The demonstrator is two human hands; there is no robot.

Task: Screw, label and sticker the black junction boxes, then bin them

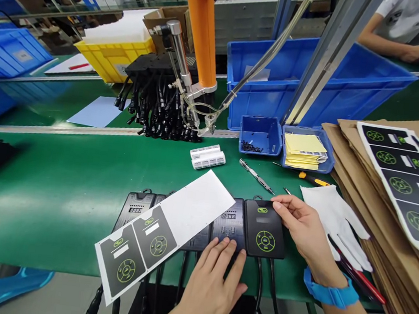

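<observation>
Right of centre, a labelled box (265, 221) lies just left of the half-curled right hand (302, 228), which touches its corner, grip unclear; lower centre, the left hand (214, 278) spreads open over a neighbouring box (228, 222).

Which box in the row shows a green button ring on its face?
The far-right box, touched by the right hand. The neighbouring box and leftmost box show bare digit displays instead; the label sheet hides much of the rest.

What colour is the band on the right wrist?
The band is blue, clearest in the head view.
</observation>
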